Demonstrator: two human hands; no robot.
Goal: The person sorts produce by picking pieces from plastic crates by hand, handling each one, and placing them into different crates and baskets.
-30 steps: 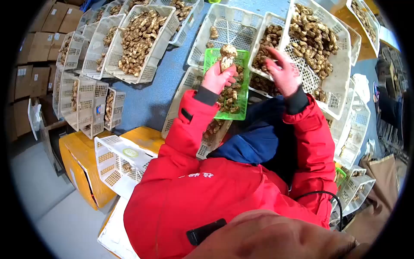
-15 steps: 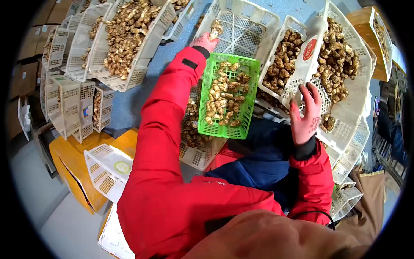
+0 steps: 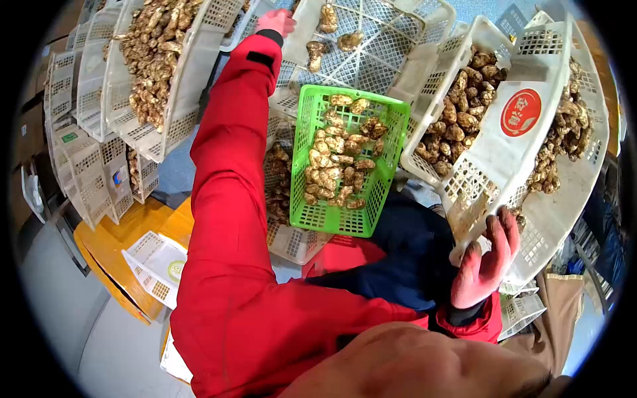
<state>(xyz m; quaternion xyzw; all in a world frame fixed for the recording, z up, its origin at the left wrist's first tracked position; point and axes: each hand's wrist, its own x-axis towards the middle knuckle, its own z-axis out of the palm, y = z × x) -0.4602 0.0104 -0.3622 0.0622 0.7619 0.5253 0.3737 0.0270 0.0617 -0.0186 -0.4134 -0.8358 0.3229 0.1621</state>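
My left hand (image 3: 277,23) is at the top, by the left rim of a white crate (image 3: 368,56) holding three mushroom-like pieces (image 3: 328,18); its fingers are too small and partly hidden to tell whether they hold anything. My right hand (image 3: 488,262), pink and darkened at the fingertips, is open with fingers apart, beside the lower edge of a white crate with a red oval label (image 3: 521,113). Between my arms lies a green basket (image 3: 378,189) with several brown-and-cream pieces (image 3: 325,159) inside.
White crates full of brown pieces stand at the upper left (image 3: 156,60) and right (image 3: 464,99). Another crate lies partly under the green basket. Yellow boxes (image 3: 126,232) and a small white crate (image 3: 156,262) are at lower left; brown cloth (image 3: 557,312) hangs at lower right.
My left hand has moved up and left, away from the piece it held, and more pieces show in the upper crate. My right hand has moved lower in view. The view has shifted.
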